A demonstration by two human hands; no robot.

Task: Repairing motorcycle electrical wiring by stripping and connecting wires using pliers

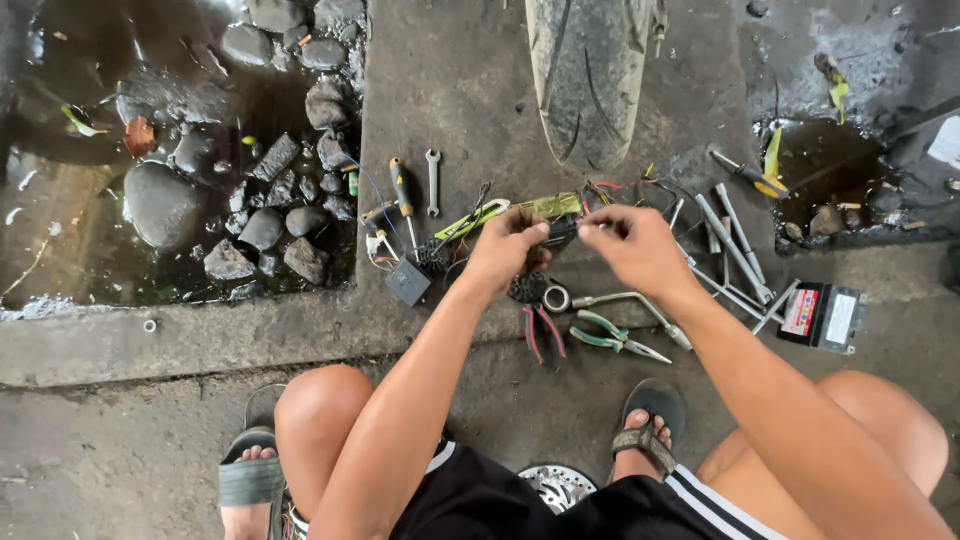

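Far left of the frame, wet dark stones (160, 205) sit in a puddle beside the concrete slab (450, 90). Moving right, a yellow-handled screwdriver (402, 192) and a small spanner (432, 180) lie near a black box-shaped part (408, 281) with wires.

At centre the left hand (505, 250) is curled, fingers pinched narrow around a small dark connector (562, 232) held just above the slab, below the motorcycle tyre (588, 75). The right hand (638, 245) meets it from the right side, thumb and forefinger closed tight on the same piece or its wire — which of the two I cannot tell. Both forearms reach forward from the crouched knees, wrists bent slightly inward.

It looks like a joining or stripping step on the wiring; a steady grip and a fine pull would seem called for — the piece is tiny.

Under the hands lie red-handled pliers (540, 335), green-handled pliers (612, 337) and a bent wrench (630, 305). Further right, long socket bars (735, 245) and a small black battery (822, 316)
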